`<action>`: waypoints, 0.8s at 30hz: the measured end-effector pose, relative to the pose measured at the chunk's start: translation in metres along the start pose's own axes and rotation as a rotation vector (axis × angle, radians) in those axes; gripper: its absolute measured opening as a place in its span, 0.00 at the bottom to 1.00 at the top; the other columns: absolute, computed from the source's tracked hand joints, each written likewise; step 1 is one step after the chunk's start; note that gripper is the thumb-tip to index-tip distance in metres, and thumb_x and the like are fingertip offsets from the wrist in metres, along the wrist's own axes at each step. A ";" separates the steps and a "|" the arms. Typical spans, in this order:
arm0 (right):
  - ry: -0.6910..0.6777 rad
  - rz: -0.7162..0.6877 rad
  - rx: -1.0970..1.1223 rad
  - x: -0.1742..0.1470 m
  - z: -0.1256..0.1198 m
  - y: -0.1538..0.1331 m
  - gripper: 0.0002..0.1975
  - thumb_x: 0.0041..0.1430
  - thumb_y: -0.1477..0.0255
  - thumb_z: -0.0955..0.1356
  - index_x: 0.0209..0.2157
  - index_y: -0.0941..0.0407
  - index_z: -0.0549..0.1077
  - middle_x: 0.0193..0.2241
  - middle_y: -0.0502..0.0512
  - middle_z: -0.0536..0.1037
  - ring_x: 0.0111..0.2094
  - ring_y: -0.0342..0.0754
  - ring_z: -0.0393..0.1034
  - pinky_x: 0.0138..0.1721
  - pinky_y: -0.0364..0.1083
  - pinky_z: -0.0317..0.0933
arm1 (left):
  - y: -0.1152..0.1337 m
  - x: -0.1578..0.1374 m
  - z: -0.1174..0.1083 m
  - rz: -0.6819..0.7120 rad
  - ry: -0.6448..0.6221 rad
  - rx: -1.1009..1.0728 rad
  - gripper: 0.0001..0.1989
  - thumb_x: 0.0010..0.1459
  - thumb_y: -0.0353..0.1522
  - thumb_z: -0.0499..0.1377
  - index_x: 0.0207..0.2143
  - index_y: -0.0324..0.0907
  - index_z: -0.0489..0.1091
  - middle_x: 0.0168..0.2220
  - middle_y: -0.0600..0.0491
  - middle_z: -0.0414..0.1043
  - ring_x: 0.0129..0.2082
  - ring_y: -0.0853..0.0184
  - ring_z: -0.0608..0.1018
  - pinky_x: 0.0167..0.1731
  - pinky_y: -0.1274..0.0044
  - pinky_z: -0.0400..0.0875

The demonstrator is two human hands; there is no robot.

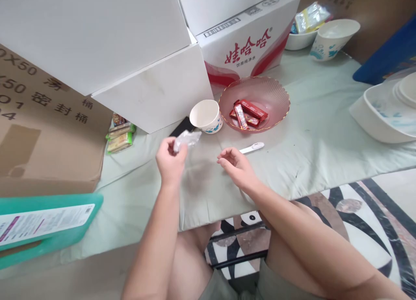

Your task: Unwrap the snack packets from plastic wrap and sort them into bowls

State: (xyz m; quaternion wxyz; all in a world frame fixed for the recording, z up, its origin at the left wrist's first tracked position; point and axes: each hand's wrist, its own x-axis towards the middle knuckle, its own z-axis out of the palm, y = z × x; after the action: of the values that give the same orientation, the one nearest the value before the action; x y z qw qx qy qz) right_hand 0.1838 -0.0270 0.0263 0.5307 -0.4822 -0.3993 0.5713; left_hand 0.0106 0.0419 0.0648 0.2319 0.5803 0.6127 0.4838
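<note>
My left hand (170,161) is closed on a crumpled clear plastic wrapper (189,138), which sticks out past the fingertips. To its right, my right hand (236,166) hovers over the cloth with loosely curled fingers and nothing visible in them. Just behind that hand lies a slim white plastic tool (253,148), its near end hidden by the fingers. A white paper cup (205,116) with a blue pattern stands beyond the hands. Beside it, a pink ribbed bowl (279,101) with a gold rim contains several red-wrapped snack bars (251,110).
White cartons (162,88) rise behind the cup, partly over a black object (182,127). Small packaged snacks (120,137) lie left. A green container (48,224) and a brown carton (45,135) flank the table. Cups (334,40) and a white container (380,118) stand right.
</note>
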 end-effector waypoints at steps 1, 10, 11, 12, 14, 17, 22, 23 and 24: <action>-0.002 0.003 -0.006 0.002 0.000 -0.001 0.10 0.53 0.63 0.68 0.35 0.52 0.66 0.33 0.50 0.74 0.36 0.46 0.70 0.41 0.47 0.62 | 0.010 0.016 0.005 0.099 -0.001 0.113 0.05 0.50 0.30 0.62 0.32 0.44 0.69 0.28 0.57 0.66 0.29 0.70 0.69 0.33 0.79 0.65; -0.001 0.007 -0.054 0.012 -0.007 0.004 0.08 0.55 0.64 0.65 0.36 0.52 0.66 0.32 0.48 0.73 0.34 0.46 0.69 0.38 0.48 0.61 | 0.047 0.115 0.079 0.225 -0.898 0.879 0.12 0.45 0.27 0.60 0.35 0.44 0.77 0.36 0.48 0.77 0.38 0.57 0.77 0.42 0.71 0.69; -0.005 0.009 -0.057 0.011 -0.009 0.005 0.07 0.56 0.65 0.65 0.36 0.52 0.66 0.32 0.48 0.73 0.34 0.46 0.70 0.38 0.47 0.61 | 0.046 0.117 0.077 0.197 -0.988 0.851 0.09 0.47 0.29 0.59 0.32 0.44 0.77 0.34 0.49 0.78 0.37 0.58 0.78 0.41 0.72 0.69; -0.008 0.011 -0.056 0.011 -0.010 0.005 0.07 0.56 0.65 0.64 0.36 0.52 0.66 0.32 0.48 0.73 0.34 0.46 0.70 0.38 0.47 0.61 | 0.046 0.116 0.074 0.182 -1.039 0.805 0.06 0.50 0.33 0.59 0.30 0.44 0.76 0.32 0.49 0.77 0.35 0.58 0.77 0.39 0.73 0.69; -0.010 0.014 -0.054 0.010 -0.011 0.006 0.06 0.57 0.66 0.64 0.36 0.52 0.66 0.32 0.48 0.73 0.34 0.46 0.70 0.38 0.47 0.61 | 0.044 0.110 0.065 0.176 -1.040 0.738 0.06 0.50 0.37 0.61 0.27 0.45 0.74 0.28 0.50 0.76 0.32 0.59 0.77 0.38 0.73 0.69; -0.021 0.016 -0.063 0.007 -0.009 0.006 0.06 0.56 0.66 0.64 0.36 0.51 0.66 0.31 0.48 0.73 0.34 0.46 0.70 0.37 0.47 0.60 | 0.042 0.091 0.054 0.223 -0.954 0.794 0.06 0.43 0.33 0.66 0.27 0.46 0.74 0.26 0.52 0.73 0.35 0.54 0.78 0.45 0.69 0.68; -0.048 0.011 -0.082 0.001 -0.004 0.003 0.07 0.54 0.66 0.64 0.35 0.52 0.66 0.30 0.48 0.72 0.31 0.46 0.68 0.34 0.47 0.59 | 0.049 0.069 0.051 0.295 -0.933 0.906 0.11 0.43 0.23 0.61 0.29 0.45 0.76 0.38 0.48 0.77 0.49 0.50 0.77 0.62 0.57 0.53; -0.048 0.006 -0.085 0.000 -0.004 0.003 0.07 0.54 0.66 0.64 0.35 0.52 0.67 0.29 0.48 0.72 0.31 0.46 0.68 0.34 0.47 0.59 | 0.053 0.067 0.049 0.311 -0.945 0.909 0.13 0.43 0.24 0.61 0.33 0.45 0.77 0.42 0.47 0.77 0.51 0.49 0.76 0.64 0.56 0.50; -0.044 0.000 -0.086 -0.001 -0.004 0.002 0.07 0.54 0.66 0.64 0.35 0.52 0.67 0.29 0.48 0.71 0.31 0.46 0.68 0.34 0.47 0.59 | 0.057 0.066 0.047 0.326 -0.951 0.892 0.16 0.44 0.24 0.60 0.37 0.45 0.77 0.46 0.46 0.76 0.54 0.49 0.75 0.64 0.56 0.50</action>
State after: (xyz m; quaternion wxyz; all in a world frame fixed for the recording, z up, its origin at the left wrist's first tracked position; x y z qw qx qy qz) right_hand 0.1874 -0.0283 0.0234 0.5006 -0.4920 -0.4349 0.5641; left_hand 0.0637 0.1108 0.1124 0.1385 0.8557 0.4894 -0.0951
